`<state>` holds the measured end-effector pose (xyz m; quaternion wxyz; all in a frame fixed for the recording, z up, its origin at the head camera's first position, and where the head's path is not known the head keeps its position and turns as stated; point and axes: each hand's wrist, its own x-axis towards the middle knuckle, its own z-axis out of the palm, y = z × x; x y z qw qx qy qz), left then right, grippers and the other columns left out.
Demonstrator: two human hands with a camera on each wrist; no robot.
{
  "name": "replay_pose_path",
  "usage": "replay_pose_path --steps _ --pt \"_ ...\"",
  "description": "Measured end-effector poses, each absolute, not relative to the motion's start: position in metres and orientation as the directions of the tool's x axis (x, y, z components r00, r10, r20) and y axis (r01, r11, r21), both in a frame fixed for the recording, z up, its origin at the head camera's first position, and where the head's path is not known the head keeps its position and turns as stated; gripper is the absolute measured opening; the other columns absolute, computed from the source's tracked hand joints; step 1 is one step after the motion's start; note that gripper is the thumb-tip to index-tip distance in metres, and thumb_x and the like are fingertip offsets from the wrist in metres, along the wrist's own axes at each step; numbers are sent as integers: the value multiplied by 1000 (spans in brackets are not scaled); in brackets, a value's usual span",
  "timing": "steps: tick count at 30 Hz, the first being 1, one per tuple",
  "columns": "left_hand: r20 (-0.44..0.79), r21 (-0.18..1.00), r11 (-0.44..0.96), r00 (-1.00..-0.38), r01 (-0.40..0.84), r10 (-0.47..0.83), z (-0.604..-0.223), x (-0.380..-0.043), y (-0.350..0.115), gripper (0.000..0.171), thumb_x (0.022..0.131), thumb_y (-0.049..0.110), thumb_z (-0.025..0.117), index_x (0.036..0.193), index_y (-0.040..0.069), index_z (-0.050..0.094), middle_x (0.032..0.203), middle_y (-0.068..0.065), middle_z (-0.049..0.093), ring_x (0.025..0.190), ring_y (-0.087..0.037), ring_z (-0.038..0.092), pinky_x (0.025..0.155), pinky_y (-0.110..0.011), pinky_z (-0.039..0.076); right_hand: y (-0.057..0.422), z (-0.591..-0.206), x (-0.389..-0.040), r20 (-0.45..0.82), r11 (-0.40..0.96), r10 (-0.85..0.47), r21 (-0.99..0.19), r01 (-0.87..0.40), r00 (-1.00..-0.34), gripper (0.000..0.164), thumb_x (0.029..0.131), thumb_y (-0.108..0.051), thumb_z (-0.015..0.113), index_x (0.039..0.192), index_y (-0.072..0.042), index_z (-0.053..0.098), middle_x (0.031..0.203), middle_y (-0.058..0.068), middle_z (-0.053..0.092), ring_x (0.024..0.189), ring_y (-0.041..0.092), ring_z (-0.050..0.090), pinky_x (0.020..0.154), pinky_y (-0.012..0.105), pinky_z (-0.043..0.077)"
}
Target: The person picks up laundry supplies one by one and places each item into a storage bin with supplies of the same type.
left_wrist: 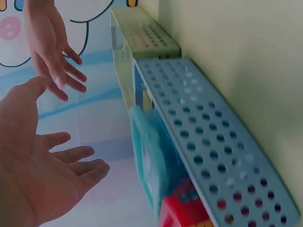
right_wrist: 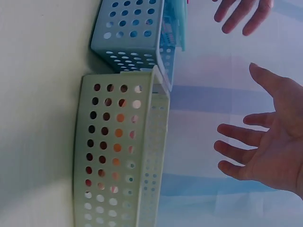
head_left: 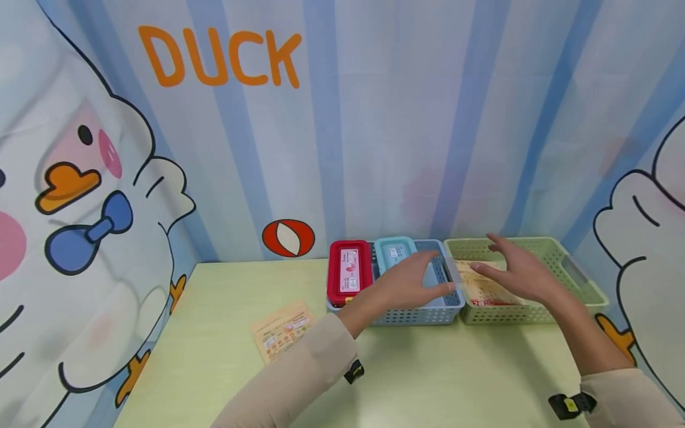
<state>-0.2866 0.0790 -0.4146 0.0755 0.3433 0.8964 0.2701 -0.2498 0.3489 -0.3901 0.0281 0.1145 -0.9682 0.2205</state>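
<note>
Above the blue basket (head_left: 417, 317) my left hand (head_left: 404, 284) hovers with fingers spread, holding nothing. The basket contains a red-lidded box (head_left: 334, 270) and a teal-lidded box (head_left: 395, 249), the latter partly hidden by that hand. My right hand (head_left: 519, 270) is held over the green basket (head_left: 535, 245), its fingers extended and nothing in its grasp. Inside the green basket lies a flat beige packet (head_left: 484, 285) with red print, toward the left side. In the left wrist view, the left hand (left_wrist: 57, 175) is apart from the basket rims, as is the right hand (right_wrist: 270, 142) in the right wrist view.
A beige printed card or packet (head_left: 283, 327) lies on the pale yellow table (head_left: 225, 309), left of the baskets and partly behind my left sleeve. The two baskets stand side by side against a striped curtain (head_left: 374, 119) with duck pictures.
</note>
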Motion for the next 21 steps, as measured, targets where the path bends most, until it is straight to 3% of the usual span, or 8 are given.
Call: replay_pose_path --steps 8,15,21 --pt "29 374 720 -783 585 621 -407 -300 31 94 95 73 56 169 22 29 172 -3 31 157 -24 30 116 -53 44 335 -383 -255 117 889 -251 -365 -277 -961 96 103 -51 67 164 9 23 158 39 38 139 61 42 105 76 39" --pt "59 249 773 -806 583 589 -412 -310 -9 98 93 77 53 169 20 30 173 -10 28 159 -34 24 121 -60 33 323 -389 -259 162 929 -251 -238 -285 -954 102 97 -60 69 165 5 26 159 36 38 142 61 38 107 78 35" --pt "121 227 820 -851 525 511 -424 -315 -39 101 91 82 50 170 23 27 176 -10 20 161 -37 16 125 -61 25 312 -399 -258 201 945 -247 -168 -282 -948 105 95 -66 67 167 -1 25 165 31 31 150 54 27 113 79 23"
